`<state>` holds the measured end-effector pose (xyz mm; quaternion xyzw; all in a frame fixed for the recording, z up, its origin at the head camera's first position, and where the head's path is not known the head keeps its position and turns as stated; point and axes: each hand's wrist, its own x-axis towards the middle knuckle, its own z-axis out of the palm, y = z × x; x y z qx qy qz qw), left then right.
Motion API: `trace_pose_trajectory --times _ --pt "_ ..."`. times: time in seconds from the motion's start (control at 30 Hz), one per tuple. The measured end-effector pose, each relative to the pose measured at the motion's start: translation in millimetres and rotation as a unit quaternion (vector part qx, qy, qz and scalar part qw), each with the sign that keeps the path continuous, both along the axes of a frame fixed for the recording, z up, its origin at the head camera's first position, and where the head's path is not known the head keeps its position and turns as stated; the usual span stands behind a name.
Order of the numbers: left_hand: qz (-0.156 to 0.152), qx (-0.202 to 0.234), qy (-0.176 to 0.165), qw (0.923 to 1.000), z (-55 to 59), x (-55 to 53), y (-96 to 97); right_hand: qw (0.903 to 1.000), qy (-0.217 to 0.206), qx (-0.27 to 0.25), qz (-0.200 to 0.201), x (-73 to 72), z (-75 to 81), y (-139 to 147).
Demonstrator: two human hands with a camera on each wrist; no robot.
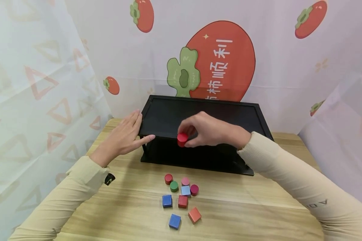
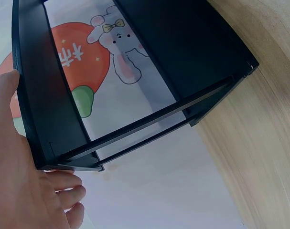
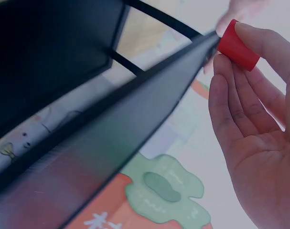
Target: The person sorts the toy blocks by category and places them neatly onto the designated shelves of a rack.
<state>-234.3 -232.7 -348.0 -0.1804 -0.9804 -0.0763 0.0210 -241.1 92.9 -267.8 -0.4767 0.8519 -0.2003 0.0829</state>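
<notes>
My right hand (image 1: pixel 207 130) pinches a red cylinder block (image 1: pixel 182 139) between thumb and fingers, over the front edge of a black two-tier shelf (image 1: pixel 217 115). In the right wrist view the red cylinder (image 3: pixel 238 46) is held at the fingertips, close to the shelf's top board. My left hand (image 1: pixel 125 134) rests at the shelf's left front corner, fingers straight along its side edge and thumb stretched along the front. The left wrist view shows that thumb (image 2: pixel 8 83) against the top board's edge.
On the wooden table (image 1: pixel 132 201) in front of the shelf lie several small blocks: a red cylinder (image 1: pixel 168 179), a green cylinder (image 1: pixel 174 186), pink cylinders, blue cubes (image 1: pixel 167 201), a light blue cube (image 1: pixel 185 190) and red cubes (image 1: pixel 182 201). A printed curtain (image 1: pixel 277 67) hangs behind.
</notes>
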Motion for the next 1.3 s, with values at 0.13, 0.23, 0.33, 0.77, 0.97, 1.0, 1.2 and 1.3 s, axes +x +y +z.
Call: trace_pose_trajectory --times 0.13,0.23,0.33,0.77,0.97,1.0,1.2,1.3 --pt "0.002 0.000 0.001 1.0000 -1.3 1.4 -1.9 0.9999 0.009 -0.010 0.000 -13.0 9.2 -19.7" --pt "0.006 0.001 0.000 1.0000 -2.7 3.2 -3.8 0.9998 0.010 -0.019 0.000 -21.2 12.4 -35.3" --pt "0.008 0.005 -0.003 1.0000 -4.3 4.2 -5.6 0.9997 0.009 -0.023 -0.003 -28.3 12.8 -50.0" --pt "0.009 0.013 0.005 0.9999 -2.4 3.8 -6.2 0.9990 -0.004 -0.017 -0.040 -49.7 7.7 -97.5" --pt "0.006 0.015 0.007 0.9998 -3.4 2.0 -3.9 0.9986 -0.010 -0.014 -0.050 -57.4 -2.8 -109.9" --pt "0.006 0.015 0.006 0.9999 -3.5 1.7 -3.0 0.9985 -0.011 -0.013 -0.052 -58.5 -4.7 -111.4" --pt "0.000 0.008 0.007 0.9999 -2.8 -0.8 0.4 0.9980 -0.019 -0.010 -0.059 -62.0 -12.4 -117.7" --pt "0.001 0.009 0.005 0.9999 -1.6 -0.4 0.1 0.9978 -0.020 -0.009 -0.062 -62.7 -13.7 -120.1"
